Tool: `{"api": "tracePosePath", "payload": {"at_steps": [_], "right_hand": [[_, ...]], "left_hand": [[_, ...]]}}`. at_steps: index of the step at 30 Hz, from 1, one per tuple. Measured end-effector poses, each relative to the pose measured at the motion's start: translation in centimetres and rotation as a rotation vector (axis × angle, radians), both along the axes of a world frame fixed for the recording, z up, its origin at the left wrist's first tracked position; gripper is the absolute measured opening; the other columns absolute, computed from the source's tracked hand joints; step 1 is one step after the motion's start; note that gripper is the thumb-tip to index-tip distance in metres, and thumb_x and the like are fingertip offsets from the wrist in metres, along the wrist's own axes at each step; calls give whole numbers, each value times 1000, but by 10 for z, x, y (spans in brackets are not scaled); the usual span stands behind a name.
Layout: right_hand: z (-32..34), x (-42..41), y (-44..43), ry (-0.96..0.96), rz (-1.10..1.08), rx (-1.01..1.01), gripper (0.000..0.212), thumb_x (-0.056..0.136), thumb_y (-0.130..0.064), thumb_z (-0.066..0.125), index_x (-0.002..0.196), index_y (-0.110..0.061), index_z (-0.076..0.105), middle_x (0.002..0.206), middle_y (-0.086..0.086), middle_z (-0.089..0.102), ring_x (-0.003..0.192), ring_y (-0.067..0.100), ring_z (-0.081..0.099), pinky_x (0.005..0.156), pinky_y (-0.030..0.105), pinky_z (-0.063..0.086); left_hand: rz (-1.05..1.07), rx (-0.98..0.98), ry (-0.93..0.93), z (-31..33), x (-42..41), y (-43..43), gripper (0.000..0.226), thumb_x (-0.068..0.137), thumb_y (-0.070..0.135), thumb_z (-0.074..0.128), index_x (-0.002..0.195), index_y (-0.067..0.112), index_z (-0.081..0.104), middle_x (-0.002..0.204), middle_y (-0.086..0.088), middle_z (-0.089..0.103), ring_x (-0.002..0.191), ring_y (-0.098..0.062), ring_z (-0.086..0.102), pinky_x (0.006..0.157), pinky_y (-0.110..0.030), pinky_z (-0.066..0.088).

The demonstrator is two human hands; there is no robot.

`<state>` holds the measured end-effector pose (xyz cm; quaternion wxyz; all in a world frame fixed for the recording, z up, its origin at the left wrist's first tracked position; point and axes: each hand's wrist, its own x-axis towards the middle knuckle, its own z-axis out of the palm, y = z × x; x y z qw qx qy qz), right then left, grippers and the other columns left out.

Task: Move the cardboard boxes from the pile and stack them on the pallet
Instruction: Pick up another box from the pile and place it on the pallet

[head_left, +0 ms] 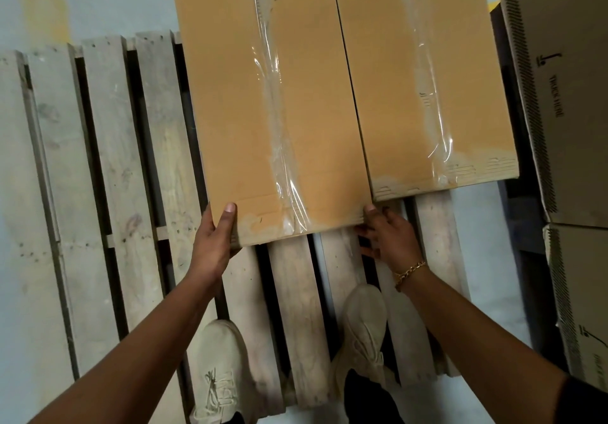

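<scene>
Two long tan cardboard boxes lie side by side on the wooden pallet [108, 167], each taped lengthwise with clear tape. My left hand [215, 244] grips the near left corner of the left box [230, 111], thumb on its top and fingers under the end. My right hand [388, 236] holds the same box's near right corner, thumb at the top edge and fingers curled below it. The right box [424, 71] sits tight against it, reaching less far toward me.
Grey printed cartons [572, 101] are stacked at the right edge, one below another [582, 295]. My two pale shoes [220, 374] stand on the near pallet slats. The left half of the pallet shows bare slats with dark gaps; pale floor lies beyond.
</scene>
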<state>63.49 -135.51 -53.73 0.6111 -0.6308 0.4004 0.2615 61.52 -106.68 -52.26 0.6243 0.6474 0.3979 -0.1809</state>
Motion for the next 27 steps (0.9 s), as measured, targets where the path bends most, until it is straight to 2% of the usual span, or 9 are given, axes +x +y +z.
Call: {"api": "tracePosePath", "payload": {"at_steps": [3, 7, 10, 12, 14, 17, 19, 22, 27], "right_hand": [[1, 9, 2, -18, -5, 2, 35, 94, -42, 65, 121, -19, 64, 119, 6, 71, 108, 25, 70, 68, 37, 61], [9, 17, 4, 12, 26, -23, 32, 94, -45, 64, 110, -17, 67, 114, 7, 72, 102, 21, 71, 67, 37, 61], [23, 7, -5, -131, 280, -370, 36, 96, -55, 56, 103, -22, 70, 96, 2, 75, 87, 16, 71, 65, 35, 59], [27, -5, -23, -458, 617, -810, 36, 95, -54, 57, 110, -23, 68, 97, -2, 71, 88, 18, 66, 68, 35, 56], [25, -9, -35, -688, 849, -1055, 51, 88, -48, 67, 128, -16, 60, 118, 6, 61, 106, 25, 57, 76, 40, 52], [14, 5, -42, -666, 1078, -1138, 97, 81, -61, 69, 154, -9, 32, 158, 11, 31, 145, 31, 32, 108, 49, 38], [7, 18, -42, -608, 1184, -1160, 113, 77, -71, 65, 158, -8, 19, 166, 10, 14, 153, 29, 15, 117, 49, 24], [0, 32, -40, -585, 1230, -1152, 118, 76, -73, 64, 160, -9, 13, 168, 8, 7, 155, 27, 7, 120, 48, 18], [-8, 35, -38, -567, 1203, -1155, 109, 79, -55, 73, 160, -15, 13, 169, 3, 8, 155, 24, 6, 120, 46, 17]], "left_hand": [[1, 7, -4, 0, 8, 1, 36, 102, 48, 50, 136, 39, 49, 121, 13, 66, 107, -8, 65, 83, -32, 55], [3, 11, -13, 1, 16, 1, 34, 103, 46, 49, 136, 38, 48, 121, 12, 66, 106, -7, 64, 82, -31, 55], [-13, 47, -3, 0, 14, 2, 42, 104, 46, 48, 143, 33, 45, 127, 7, 62, 111, -12, 61, 89, -36, 53], [-36, 75, 13, -2, 10, 4, 46, 103, 48, 47, 146, 32, 42, 134, 4, 58, 117, -19, 59, 97, -43, 51], [-42, 75, 25, -1, 7, 4, 50, 103, 50, 47, 148, 31, 40, 138, 4, 56, 122, -22, 57, 101, -47, 48], [-48, 72, 18, 1, 7, 2, 50, 104, 48, 46, 150, 31, 39, 138, 5, 55, 123, -21, 56, 105, -46, 46], [-50, 70, 0, 3, 8, 0, 50, 105, 45, 45, 151, 29, 38, 137, 4, 55, 122, -19, 56, 105, -43, 46], [-53, 70, -16, 3, 8, 1, 50, 105, 44, 45, 152, 28, 39, 140, 3, 56, 123, -17, 57, 105, -39, 47], [-49, 64, -24, 3, 9, 1, 49, 105, 43, 45, 151, 28, 40, 136, 6, 58, 116, -8, 59, 105, -37, 48]]}}
